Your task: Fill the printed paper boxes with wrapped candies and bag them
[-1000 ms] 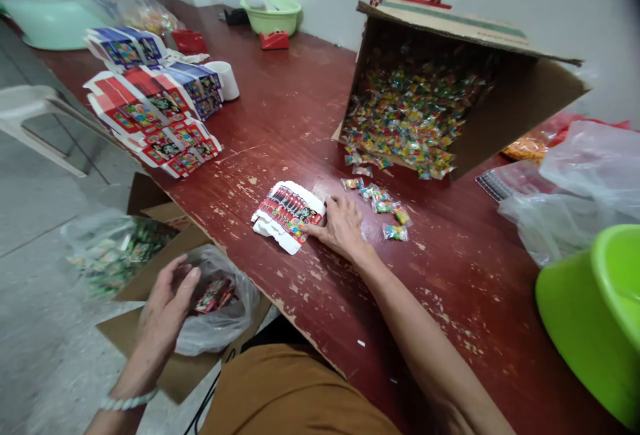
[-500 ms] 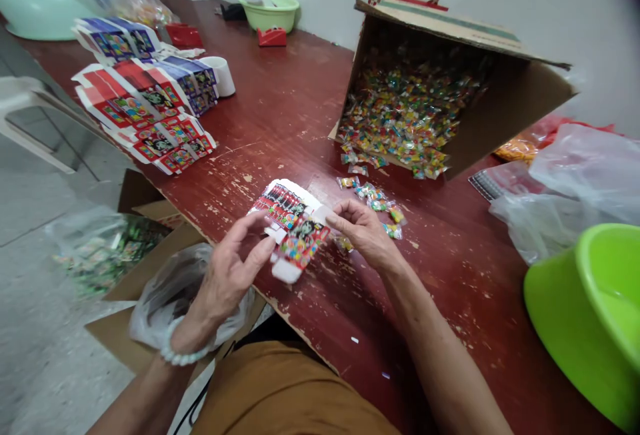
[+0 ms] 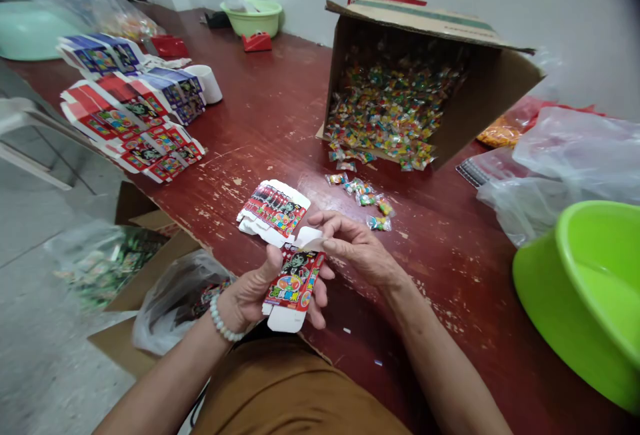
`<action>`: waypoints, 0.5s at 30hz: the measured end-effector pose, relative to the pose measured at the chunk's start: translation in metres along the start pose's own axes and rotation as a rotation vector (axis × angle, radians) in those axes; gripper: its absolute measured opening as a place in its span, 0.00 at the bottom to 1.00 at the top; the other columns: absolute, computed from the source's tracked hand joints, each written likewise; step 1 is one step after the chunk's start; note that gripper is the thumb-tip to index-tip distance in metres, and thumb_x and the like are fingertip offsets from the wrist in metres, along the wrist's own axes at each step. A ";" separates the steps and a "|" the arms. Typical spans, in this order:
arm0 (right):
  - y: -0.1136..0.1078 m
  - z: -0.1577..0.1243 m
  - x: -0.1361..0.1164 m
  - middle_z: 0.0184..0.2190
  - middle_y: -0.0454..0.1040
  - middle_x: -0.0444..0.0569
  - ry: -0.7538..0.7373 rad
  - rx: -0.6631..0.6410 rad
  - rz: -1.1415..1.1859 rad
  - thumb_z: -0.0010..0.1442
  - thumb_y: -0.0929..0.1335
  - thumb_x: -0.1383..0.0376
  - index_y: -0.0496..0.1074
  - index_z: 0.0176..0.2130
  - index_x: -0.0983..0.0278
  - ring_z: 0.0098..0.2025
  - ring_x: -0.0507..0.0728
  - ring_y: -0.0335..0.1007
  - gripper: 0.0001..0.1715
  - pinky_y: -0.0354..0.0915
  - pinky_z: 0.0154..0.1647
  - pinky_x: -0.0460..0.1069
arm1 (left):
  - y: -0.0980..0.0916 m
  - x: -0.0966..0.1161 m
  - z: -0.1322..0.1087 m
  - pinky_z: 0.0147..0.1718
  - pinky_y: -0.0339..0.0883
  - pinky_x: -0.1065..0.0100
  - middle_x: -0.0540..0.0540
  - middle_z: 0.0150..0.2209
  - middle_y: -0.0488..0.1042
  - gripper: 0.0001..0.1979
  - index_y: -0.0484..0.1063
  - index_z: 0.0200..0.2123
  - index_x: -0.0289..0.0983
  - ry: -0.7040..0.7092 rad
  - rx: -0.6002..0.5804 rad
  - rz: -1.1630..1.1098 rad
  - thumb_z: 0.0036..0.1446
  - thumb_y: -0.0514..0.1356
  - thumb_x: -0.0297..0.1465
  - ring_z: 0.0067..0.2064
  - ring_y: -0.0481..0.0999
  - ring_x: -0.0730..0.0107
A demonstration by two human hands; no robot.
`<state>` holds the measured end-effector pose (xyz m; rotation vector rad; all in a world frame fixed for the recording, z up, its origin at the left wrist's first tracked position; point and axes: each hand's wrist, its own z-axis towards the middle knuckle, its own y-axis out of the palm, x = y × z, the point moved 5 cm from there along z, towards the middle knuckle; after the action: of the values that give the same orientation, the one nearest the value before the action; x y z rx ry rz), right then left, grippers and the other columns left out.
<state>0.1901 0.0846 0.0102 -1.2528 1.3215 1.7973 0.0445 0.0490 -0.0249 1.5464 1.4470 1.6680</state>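
My left hand [image 3: 255, 296], with a white bead bracelet, grips a red printed cardboard carton [image 3: 294, 281] from below, and its fingers are partly hidden behind it. My right hand [image 3: 357, 248] pinches the carton's white top flap [image 3: 310, 239] between finger and thumb. Just beyond them, a small stack of flat printed carton blanks [image 3: 273, 211] lies on the worn red table [image 3: 260, 168]. Loose wrapped candies [image 3: 360, 195] lie right of the blanks, near my right fingers, and spill from a tipped cardboard box [image 3: 395, 95].
Stacks of folded printed cartons [image 3: 130, 111] stand at the table's left. A bright green basin [image 3: 583, 288] and plastic bags [image 3: 565, 161] sit right. A white tape roll [image 3: 207, 85], red dispenser [image 3: 257, 42] and pale green basin [image 3: 251, 18] are beyond. Below the table's edge, a carton holds a plastic bag [image 3: 175, 308].
My right hand has left the stack and my left has come up from the bag. Together they lifted a blank, which now stands folded into a carton. The view has swung left.
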 end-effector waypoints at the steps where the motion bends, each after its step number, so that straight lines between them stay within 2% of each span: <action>1: -0.001 -0.002 0.000 0.54 0.70 0.47 -0.010 0.008 0.042 0.55 0.76 0.58 0.75 0.30 0.61 0.49 0.57 0.69 0.11 0.67 0.49 0.52 | 0.001 0.000 0.000 0.40 0.77 0.56 0.34 0.38 0.83 0.42 0.75 0.50 0.27 -0.005 -0.003 -0.026 0.50 0.61 0.60 0.37 0.85 0.49; 3: -0.003 -0.006 0.000 0.55 0.70 0.47 -0.025 0.017 0.106 0.54 0.77 0.57 0.75 0.29 0.60 0.53 0.59 0.68 0.12 0.67 0.51 0.55 | -0.001 0.003 0.000 0.39 0.78 0.55 0.35 0.38 0.83 0.39 0.76 0.47 0.28 0.005 0.033 -0.042 0.52 0.60 0.60 0.36 0.85 0.50; 5: -0.008 -0.013 0.001 0.57 0.69 0.46 -0.027 0.027 0.111 0.53 0.77 0.56 0.74 0.29 0.59 0.56 0.61 0.67 0.13 0.67 0.52 0.55 | -0.009 0.009 -0.005 0.40 0.78 0.57 0.35 0.39 0.83 0.34 0.76 0.47 0.28 0.059 0.121 -0.001 0.55 0.63 0.55 0.37 0.85 0.52; 8: -0.026 -0.026 0.007 0.54 0.72 0.48 0.005 0.087 -0.004 0.55 0.76 0.56 0.73 0.30 0.60 0.54 0.60 0.68 0.13 0.67 0.51 0.54 | -0.023 0.025 -0.018 0.38 0.79 0.62 0.35 0.40 0.83 0.27 0.76 0.48 0.29 0.177 0.247 0.103 0.57 0.65 0.48 0.38 0.85 0.55; 10: -0.037 -0.034 0.013 0.45 0.75 0.49 0.060 0.106 -0.182 0.57 0.74 0.55 0.73 0.30 0.61 0.46 0.58 0.71 0.13 0.67 0.47 0.54 | -0.028 0.033 -0.029 0.35 0.79 0.64 0.36 0.39 0.83 0.27 0.76 0.48 0.30 0.223 0.286 0.163 0.56 0.67 0.47 0.38 0.85 0.54; 12: -0.043 -0.040 0.017 0.39 0.75 0.49 0.073 0.132 -0.458 0.57 0.73 0.56 0.74 0.31 0.61 0.42 0.58 0.71 0.11 0.67 0.46 0.55 | -0.028 0.038 -0.036 0.34 0.80 0.64 0.37 0.39 0.83 0.28 0.77 0.49 0.32 0.227 0.294 0.218 0.51 0.70 0.45 0.38 0.85 0.53; 14: -0.043 -0.043 0.014 0.40 0.75 0.50 0.017 0.223 -0.761 0.57 0.73 0.60 0.75 0.37 0.61 0.44 0.60 0.71 0.09 0.66 0.48 0.57 | -0.022 0.037 -0.038 0.35 0.79 0.64 0.39 0.40 0.83 0.28 0.77 0.49 0.33 0.208 0.285 0.263 0.48 0.73 0.42 0.39 0.85 0.52; 15: -0.039 -0.044 0.010 0.42 0.74 0.51 -0.026 0.279 -0.876 0.57 0.73 0.61 0.75 0.41 0.60 0.46 0.61 0.70 0.11 0.66 0.50 0.58 | -0.018 0.035 -0.037 0.35 0.79 0.64 0.39 0.40 0.83 0.28 0.78 0.49 0.33 0.197 0.273 0.277 0.47 0.74 0.41 0.39 0.85 0.51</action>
<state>0.2346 0.0565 -0.0171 -1.3439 0.7666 0.9706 -0.0040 0.0712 -0.0191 1.8445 1.6816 1.8880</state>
